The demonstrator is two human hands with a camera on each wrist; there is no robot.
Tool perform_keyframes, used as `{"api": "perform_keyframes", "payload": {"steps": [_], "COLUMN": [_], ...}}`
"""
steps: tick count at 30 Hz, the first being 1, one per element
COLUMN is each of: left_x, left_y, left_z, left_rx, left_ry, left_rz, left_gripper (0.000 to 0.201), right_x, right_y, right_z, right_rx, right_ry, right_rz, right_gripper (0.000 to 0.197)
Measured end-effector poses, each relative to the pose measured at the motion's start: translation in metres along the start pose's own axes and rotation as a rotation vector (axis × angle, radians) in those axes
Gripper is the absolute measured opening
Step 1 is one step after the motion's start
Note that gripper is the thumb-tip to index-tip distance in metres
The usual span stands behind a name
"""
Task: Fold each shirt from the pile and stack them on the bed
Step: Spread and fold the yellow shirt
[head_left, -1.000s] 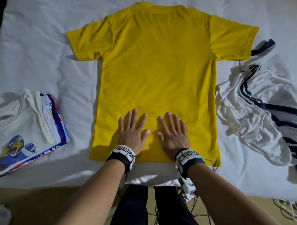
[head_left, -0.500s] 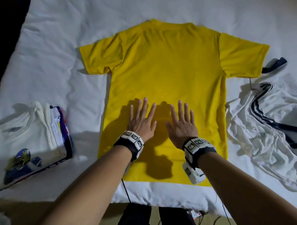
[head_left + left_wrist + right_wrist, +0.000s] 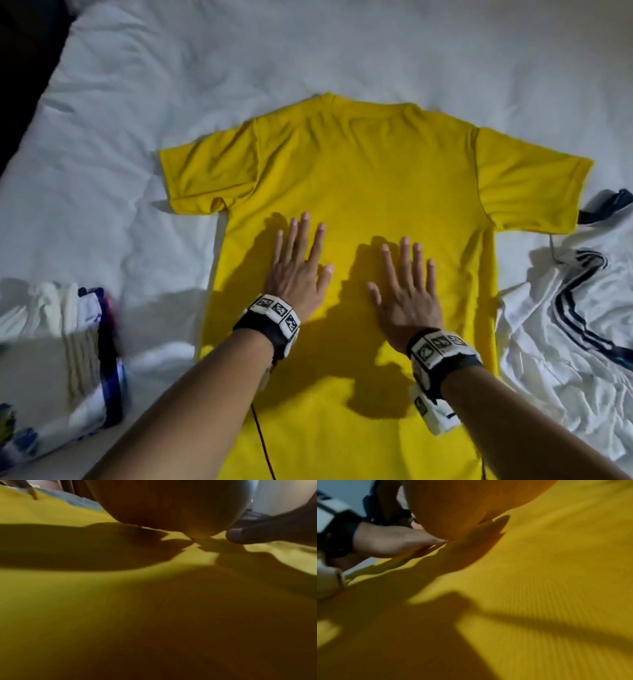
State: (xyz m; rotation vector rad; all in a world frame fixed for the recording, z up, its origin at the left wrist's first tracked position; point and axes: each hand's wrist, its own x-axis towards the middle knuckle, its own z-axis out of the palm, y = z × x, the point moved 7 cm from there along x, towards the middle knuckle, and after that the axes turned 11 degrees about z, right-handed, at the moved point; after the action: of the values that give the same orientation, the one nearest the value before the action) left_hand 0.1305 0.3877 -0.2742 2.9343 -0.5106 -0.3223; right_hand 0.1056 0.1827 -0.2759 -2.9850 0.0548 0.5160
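Pressing hands: the left hand (image 3: 297, 274) and the right hand (image 3: 407, 291) lie flat, side by side but apart, on the middle of the plain yellow short-sleeved shirt (image 3: 370, 178), fingers straight and slightly spread, holding nothing.
Left wrist view: the palm (image 3: 171, 504) meets the yellow cloth (image 3: 120, 601); the other hand's thumb (image 3: 243, 535) rests just beside it.
Right wrist view: the left hand (image 3: 388, 539) shows side-on, flat on the yellow cloth (image 3: 556, 574).
Shirt: spread flat on the white rumpled bed (image 3: 239, 61), near its front edge, collar toward the far edge, both sleeves out.
Left edge of the bed: a stack of folded white and printed shirts (image 3: 68, 342), apart from the yellow one.
Right edge of the bed: a crumpled pile of white shirts with dark navy stripes (image 3: 565, 325), just beside the yellow shirt's side seam.
Wrists: black bands with white marker tiles (image 3: 274, 308).
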Motion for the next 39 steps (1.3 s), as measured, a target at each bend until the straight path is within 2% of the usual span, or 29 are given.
{"api": "perform_keyframes", "payload": {"steps": [1, 2, 3, 4, 7, 8, 9, 11, 13, 14, 15, 17, 20, 21, 22, 24, 26, 27, 32, 35, 37, 39], "left_x": [0.011, 0.018, 0.022, 0.023, 0.027, 0.036, 0.050, 0.088, 0.118, 0.128, 0.135, 0.140, 0.141, 0.148, 0.160, 0.186, 0.203, 0.208, 0.217, 0.209, 0.202, 0.190], "left_y": [0.009, 0.005, -0.010, -0.030, -0.080, -0.082, -0.076, -0.050, -0.028, -0.028, -0.036, -0.073, -0.124, -0.128, -0.123, -0.096, -0.075, -0.076, -0.126, -0.120, -0.075, -0.012], "left_z": [0.010, 0.019, 0.023, 0.022, 0.002, -0.008, -0.016, -0.021, -0.012, -0.006, -0.001, -0.003, -0.023, -0.031, -0.037, -0.041, -0.028, -0.021, -0.030, -0.044, -0.052, -0.050], "left_rx": [0.020, 0.039, 0.044, 0.033, 0.037, 0.052, 0.045, -0.004, 0.008, 0.031, 0.049, 0.041, 0.014, 0.011, 0.005, 0.009, 0.044, 0.055, 0.077, 0.043, -0.011, -0.048], "left_ry": [-0.063, -0.115, -0.134, -0.118, 0.012, 0.043, 0.074, 0.088, 0.017, -0.033, -0.073, -0.066, -0.010, 0.016, 0.060, 0.095, 0.040, 0.000, -0.021, 0.028, 0.124, 0.199], "left_rz": [0.063, 0.067, 0.014, -0.077, -0.331, -0.348, -0.316, -0.148, 0.019, 0.056, 0.050, -0.098, -0.419, -0.445, -0.395, -0.143, 0.058, 0.068, -0.210, -0.402, -0.307, -0.119], "left_gripper": [0.075, 0.075, 0.077, 0.080, 0.084, 0.082, 0.079, 0.076, 0.074, 0.074, 0.075, 0.080, 0.083, 0.082, 0.080, 0.075, 0.072, 0.071, 0.072, 0.072, 0.072, 0.071], "right_x": [0.006, 0.013, 0.023, 0.034, 0.064, 0.074, 0.084, 0.106, 0.124, 0.133, 0.145, 0.169, 0.195, 0.203, 0.211, 0.220, 0.221, 0.222, 0.242, 0.241, 0.226, 0.195], "right_y": [-0.017, -0.022, -0.016, 0.000, 0.053, 0.058, 0.051, 0.011, -0.031, -0.040, -0.037, -0.008, 0.039, 0.040, 0.032, -0.009, -0.046, -0.052, -0.001, 0.030, 0.029, 0.012], "right_z": [0.003, 0.007, 0.009, 0.012, -0.003, -0.011, -0.019, -0.030, -0.028, -0.025, -0.024, -0.025, -0.041, -0.049, -0.057, -0.064, -0.053, -0.047, -0.051, -0.059, -0.063, -0.064], "right_rx": [-0.025, -0.053, -0.071, -0.073, 0.037, 0.067, 0.069, 0.029, -0.018, -0.043, -0.052, -0.015, 0.142, 0.171, 0.167, 0.094, -0.008, -0.044, 0.019, 0.136, 0.188, 0.176], "right_ry": [-0.011, -0.032, -0.062, -0.086, -0.053, -0.026, 0.009, 0.078, 0.082, 0.063, 0.045, 0.032, 0.014, 0.030, 0.066, 0.095, 0.044, 0.007, 0.025, 0.032, 0.040, 0.095], "right_rz": [-0.122, -0.185, -0.175, -0.105, 0.275, 0.358, 0.363, 0.157, -0.122, -0.185, -0.170, 0.018, 0.374, 0.422, 0.394, 0.148, -0.103, -0.139, 0.116, 0.339, 0.386, 0.253], "right_gripper": [0.070, 0.068, 0.068, 0.069, 0.084, 0.089, 0.090, 0.080, 0.072, 0.070, 0.071, 0.074, 0.086, 0.088, 0.087, 0.078, 0.070, 0.069, 0.075, 0.077, 0.075, 0.067]}}
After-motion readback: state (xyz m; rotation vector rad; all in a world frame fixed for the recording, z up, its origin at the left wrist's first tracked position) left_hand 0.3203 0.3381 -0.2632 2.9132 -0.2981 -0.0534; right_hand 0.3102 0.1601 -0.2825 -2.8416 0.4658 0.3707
